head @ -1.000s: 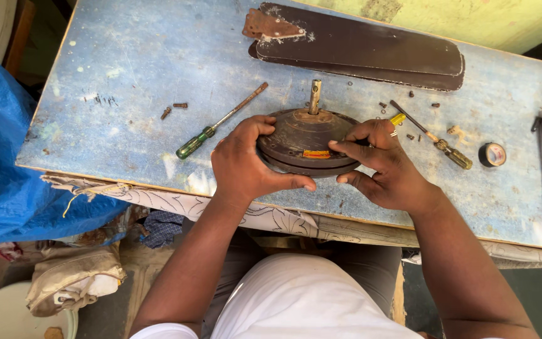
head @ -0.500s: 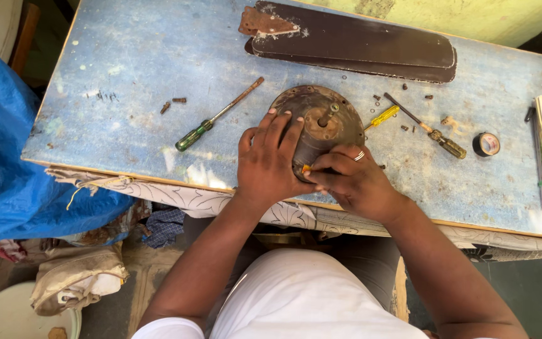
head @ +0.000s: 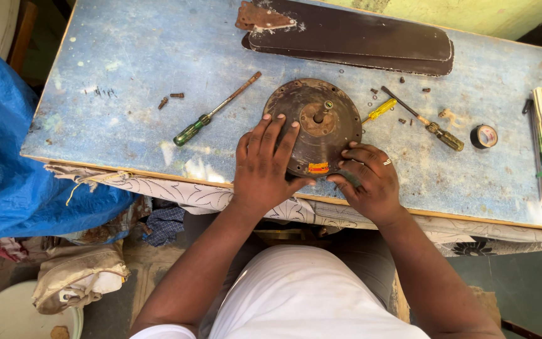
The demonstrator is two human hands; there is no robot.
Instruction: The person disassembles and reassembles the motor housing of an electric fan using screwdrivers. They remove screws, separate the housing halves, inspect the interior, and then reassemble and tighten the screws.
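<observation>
Presently the round motor housing (head: pixel 313 125) lies flat on the counter (head: pixel 127 56), shaft upward. Left hand (head: pixel 266 164) rests flat-fingered, grip released; right hand (head: pixel 366 182) pinches its near rim.

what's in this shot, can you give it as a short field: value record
surface: worn blue table
centre item: round rusty motor housing, shaft pointing up
left hand: left hand flat on the housing's near-left edge
right hand: right hand gripping its near-right rim
left of housing: green-handled screwdriver
right of housing: yellow-handled screwdriver, brown-handled screwdriver, tape roll
far edge: dark fan blades
</observation>
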